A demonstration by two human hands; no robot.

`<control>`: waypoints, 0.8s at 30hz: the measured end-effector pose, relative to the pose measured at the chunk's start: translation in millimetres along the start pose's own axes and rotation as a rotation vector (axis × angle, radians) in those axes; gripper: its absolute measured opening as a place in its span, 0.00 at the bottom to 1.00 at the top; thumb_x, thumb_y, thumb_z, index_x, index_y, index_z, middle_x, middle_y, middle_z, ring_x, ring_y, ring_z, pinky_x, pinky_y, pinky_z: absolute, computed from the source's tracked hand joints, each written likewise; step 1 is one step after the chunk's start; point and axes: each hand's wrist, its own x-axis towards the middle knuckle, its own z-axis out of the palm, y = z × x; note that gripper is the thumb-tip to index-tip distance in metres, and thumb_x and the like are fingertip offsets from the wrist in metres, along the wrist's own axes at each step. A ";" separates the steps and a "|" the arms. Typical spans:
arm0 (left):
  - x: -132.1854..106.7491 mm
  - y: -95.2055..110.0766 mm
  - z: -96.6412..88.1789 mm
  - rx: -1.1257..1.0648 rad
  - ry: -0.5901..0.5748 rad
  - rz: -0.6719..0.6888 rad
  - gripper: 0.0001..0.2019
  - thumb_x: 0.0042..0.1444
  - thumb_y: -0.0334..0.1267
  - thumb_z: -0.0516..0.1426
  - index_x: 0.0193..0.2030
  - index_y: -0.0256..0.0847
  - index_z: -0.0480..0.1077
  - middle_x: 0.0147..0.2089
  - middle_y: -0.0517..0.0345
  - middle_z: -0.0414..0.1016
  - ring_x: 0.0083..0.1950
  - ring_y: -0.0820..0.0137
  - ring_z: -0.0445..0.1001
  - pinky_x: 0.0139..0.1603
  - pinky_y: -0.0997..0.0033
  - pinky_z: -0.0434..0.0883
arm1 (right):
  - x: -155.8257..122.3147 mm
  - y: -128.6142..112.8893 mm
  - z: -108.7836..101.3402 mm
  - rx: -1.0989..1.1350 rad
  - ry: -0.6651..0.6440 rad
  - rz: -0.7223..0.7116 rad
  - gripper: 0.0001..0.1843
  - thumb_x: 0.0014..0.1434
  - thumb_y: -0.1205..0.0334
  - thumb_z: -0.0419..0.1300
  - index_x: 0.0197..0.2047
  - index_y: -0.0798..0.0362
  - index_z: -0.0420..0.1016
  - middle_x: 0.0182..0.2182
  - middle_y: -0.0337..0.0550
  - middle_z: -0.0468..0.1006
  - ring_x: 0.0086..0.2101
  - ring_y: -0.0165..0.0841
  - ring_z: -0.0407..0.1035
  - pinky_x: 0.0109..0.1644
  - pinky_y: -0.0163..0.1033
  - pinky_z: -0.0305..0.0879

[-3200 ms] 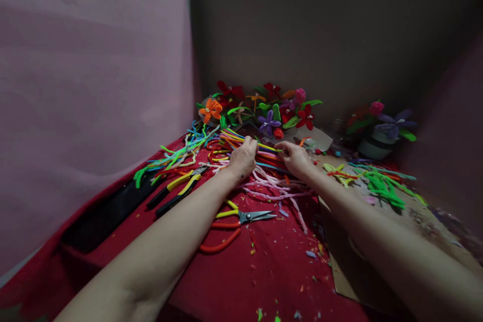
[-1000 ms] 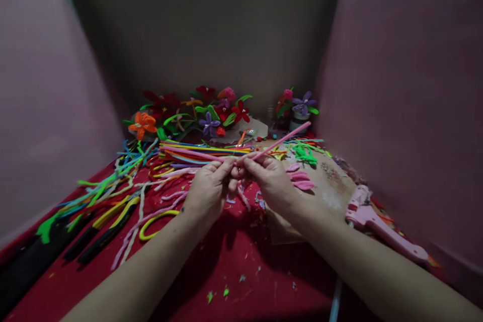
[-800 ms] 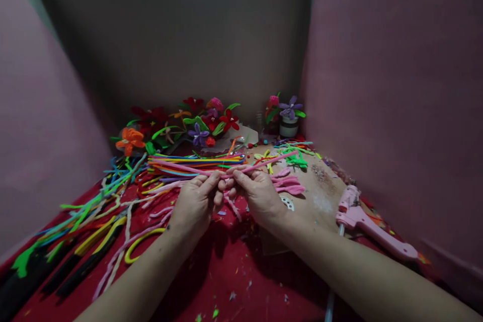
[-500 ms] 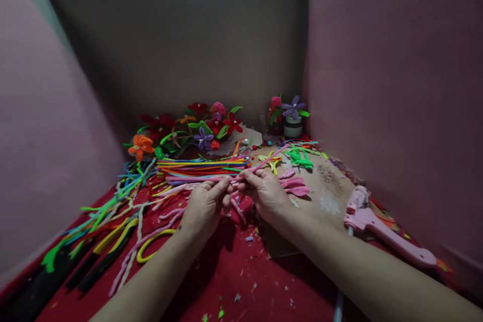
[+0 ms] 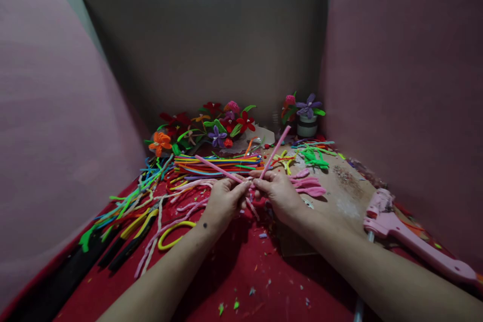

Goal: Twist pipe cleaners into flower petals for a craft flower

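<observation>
My left hand (image 5: 225, 204) and my right hand (image 5: 279, 195) meet over the red cloth (image 5: 241, 271), both pinched on a pink pipe cleaner (image 5: 274, 153). The cleaner is bent into a V at my fingertips: one arm rises toward the back right, the other slants back to the left. Just behind it lies a flat bundle of coloured pipe cleaners (image 5: 219, 164). Pink folded petal shapes (image 5: 309, 185) lie right of my right hand on a cardboard sheet (image 5: 339, 196).
Pipe-cleaner flowers (image 5: 211, 128) and a small flower pot (image 5: 306, 121) stand at the back. A pink glue gun (image 5: 411, 241) lies at the right. Yellow-handled pliers (image 5: 132, 231), loose strands and a yellow loop (image 5: 173, 231) lie at the left. Pink and grey panels enclose the table.
The pink pipe cleaner, nearly straight half a second ago, is now folded into a V between my fingers. Three seconds ago both hands were reaching into the bundle; the view has since swung right.
</observation>
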 end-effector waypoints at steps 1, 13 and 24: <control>-0.7 1.2 0.8 0.019 0.006 0.007 0.11 0.46 0.42 0.60 0.24 0.35 0.67 0.16 0.64 0.65 0.14 0.80 0.59 0.15 0.80 0.53 | -1.0 0.0 0.4 -0.059 -0.040 0.016 0.07 0.45 0.69 0.60 0.32 0.59 0.73 0.17 0.35 0.71 0.16 0.22 0.61 0.20 0.28 0.56; -3.0 -3.1 5.5 0.024 -0.121 0.020 0.09 0.50 0.40 0.55 0.34 0.37 0.64 0.18 0.66 0.66 0.15 0.76 0.65 0.14 0.80 0.57 | -6.3 -2.2 5.8 -0.428 -0.229 0.172 0.12 0.47 0.73 0.47 0.18 0.55 0.67 0.09 0.33 0.65 0.10 0.23 0.57 0.12 0.26 0.51; -1.2 -4.1 -0.2 0.104 -0.052 0.012 0.09 0.51 0.40 0.55 0.25 0.37 0.65 0.14 0.66 0.64 0.14 0.78 0.62 0.15 0.80 0.57 | -10.2 -5.3 6.0 -0.373 -0.277 0.221 0.11 0.45 0.72 0.48 0.19 0.56 0.69 0.09 0.35 0.68 0.09 0.23 0.58 0.11 0.25 0.53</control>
